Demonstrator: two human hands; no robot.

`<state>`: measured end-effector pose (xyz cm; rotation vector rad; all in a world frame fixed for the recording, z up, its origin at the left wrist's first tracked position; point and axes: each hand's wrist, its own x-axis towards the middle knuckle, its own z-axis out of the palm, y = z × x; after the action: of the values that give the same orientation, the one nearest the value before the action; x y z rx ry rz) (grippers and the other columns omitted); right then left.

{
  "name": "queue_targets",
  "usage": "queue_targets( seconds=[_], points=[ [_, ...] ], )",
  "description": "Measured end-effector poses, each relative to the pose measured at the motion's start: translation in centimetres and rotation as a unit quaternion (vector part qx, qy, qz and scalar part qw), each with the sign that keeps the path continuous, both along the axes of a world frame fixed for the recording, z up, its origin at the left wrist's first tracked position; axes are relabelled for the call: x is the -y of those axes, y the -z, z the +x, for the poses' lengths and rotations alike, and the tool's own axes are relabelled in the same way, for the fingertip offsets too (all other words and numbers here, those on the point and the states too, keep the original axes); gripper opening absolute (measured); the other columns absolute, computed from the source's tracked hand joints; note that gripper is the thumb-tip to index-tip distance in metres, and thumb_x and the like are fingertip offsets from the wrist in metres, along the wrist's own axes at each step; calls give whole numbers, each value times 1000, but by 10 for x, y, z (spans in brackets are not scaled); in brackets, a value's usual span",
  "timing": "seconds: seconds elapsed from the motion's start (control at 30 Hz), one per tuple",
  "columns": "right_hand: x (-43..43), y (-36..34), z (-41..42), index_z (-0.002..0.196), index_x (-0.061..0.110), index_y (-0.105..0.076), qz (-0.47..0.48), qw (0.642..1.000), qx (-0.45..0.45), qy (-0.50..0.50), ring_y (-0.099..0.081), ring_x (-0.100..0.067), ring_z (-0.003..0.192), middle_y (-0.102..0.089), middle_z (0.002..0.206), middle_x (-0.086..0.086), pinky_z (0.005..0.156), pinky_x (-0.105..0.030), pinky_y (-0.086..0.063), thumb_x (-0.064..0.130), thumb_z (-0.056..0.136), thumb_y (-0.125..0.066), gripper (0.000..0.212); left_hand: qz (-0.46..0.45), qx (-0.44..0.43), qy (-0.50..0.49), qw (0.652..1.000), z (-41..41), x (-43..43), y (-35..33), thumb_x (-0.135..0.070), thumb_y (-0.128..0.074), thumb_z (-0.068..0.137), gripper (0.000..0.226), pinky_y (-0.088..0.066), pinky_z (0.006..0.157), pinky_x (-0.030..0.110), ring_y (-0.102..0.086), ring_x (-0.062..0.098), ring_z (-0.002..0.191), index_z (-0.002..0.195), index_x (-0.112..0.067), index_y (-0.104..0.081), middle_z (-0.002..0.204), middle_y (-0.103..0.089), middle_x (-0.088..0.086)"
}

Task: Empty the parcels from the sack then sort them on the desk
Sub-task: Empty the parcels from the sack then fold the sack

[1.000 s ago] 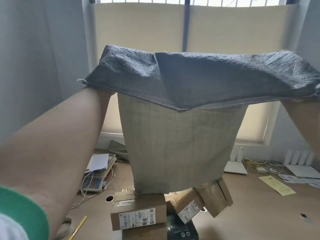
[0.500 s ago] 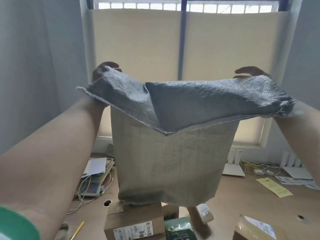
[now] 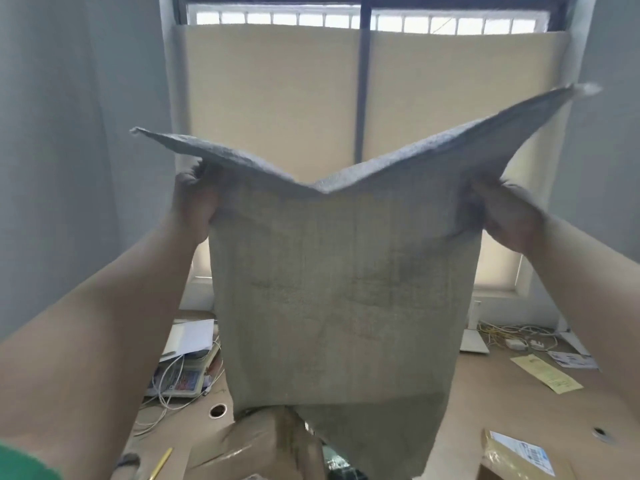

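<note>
Sack [image 3: 346, 289], one, hangs vertical, mouth down, our left hand [image 3: 195, 206] and right hand [image 3: 509, 216] clenching its top corners; two below: taped parcel [image 3: 256, 445], labelled parcel [image 3: 516, 459].

no text legible, parcel label [image 3: 527, 457] too blurred

Grey walls [image 3: 76, 133], window [image 3: 363, 20] with cream blinds [image 3: 270, 98], daylight above

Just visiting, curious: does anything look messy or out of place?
The left hand and right hand hold a sack over the desk; cardboard parcels lie jumbled beneath it, a labelled parcel askew at right.
</note>
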<state>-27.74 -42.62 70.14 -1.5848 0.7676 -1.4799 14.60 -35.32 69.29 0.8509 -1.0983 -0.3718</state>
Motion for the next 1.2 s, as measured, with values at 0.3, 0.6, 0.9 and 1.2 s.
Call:
queue_targets(
  seconds=[0.3, 0.6, 0.9, 1.2],
  points=[
    [6, 20, -2, 97, 11, -71, 49, 996, -14, 67, -72, -7, 71, -76, 88, 5, 69, -24, -61, 40, 76, -81, 37, 77, -64, -61, 993, 21, 13, 23, -36, -57, 98, 15, -53, 73, 27, -64, 5, 77, 91, -25, -63, 91, -68, -8],
    [11, 42, 5, 95, 13, -68, 85, 992, -10, 97, -66, -16, 85, -70, 100, -2, 75, -29, -56, 26, 95, -66, 14, 87, -73, -52, 992, 29, 18, 53, -22, -64, 97, 10, -56, 69, 22, -67, 0, 65, 88, -23, -67, 88, -69, -5],
    [9, 51, 9, 86, 16, -63, 119, 985, 15, 120, -62, -16, 79, -67, 92, -2, 74, -30, -48, 28, 98, -61, 17, 156, -98, -57, 981, 33, 19, 68, -37, -64, 96, 24, -51, 74, 31, -62, 16, 74, 78, -21, -69, 83, -68, 0],
    [14, 61, 6, 95, 12, -66, 144, 979, -34, 143, -62, -29, 99, -65, 109, -11, 87, -44, -49, 30, 93, -63, 18, 229, -95, -91, 964, 37, 16, 79, -41, -64, 80, 30, -39, 70, 37, -52, 24, 81, 87, -11, -64, 89, -56, 11]
  ],
)
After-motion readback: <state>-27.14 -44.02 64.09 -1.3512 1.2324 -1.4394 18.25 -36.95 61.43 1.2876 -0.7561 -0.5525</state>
